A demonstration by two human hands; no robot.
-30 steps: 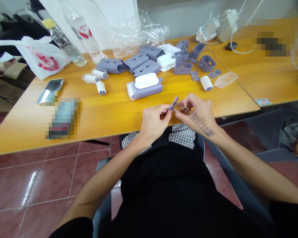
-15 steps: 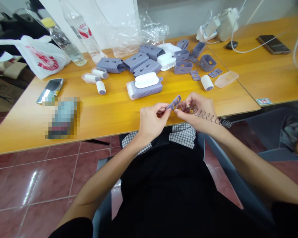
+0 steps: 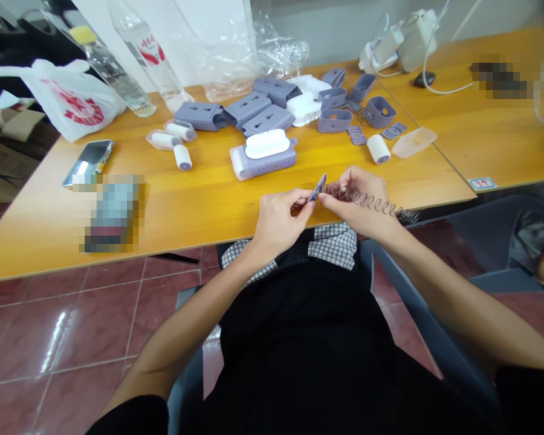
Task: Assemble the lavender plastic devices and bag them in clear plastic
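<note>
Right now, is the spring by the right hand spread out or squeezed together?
Mostly spread out: the spring shows gaps between its coils across the right hand, though its far end looks closer-wound.

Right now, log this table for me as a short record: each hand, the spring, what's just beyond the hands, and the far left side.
Left hand: pinching a thin purple plate
Right hand: fingers on the spring, close to the plate
Spring: trailing across the right hand, coils spaced apart
Beyond hands: purple case, white piece on top
Far left: white plastic bag, yellow-capped bottle
</note>
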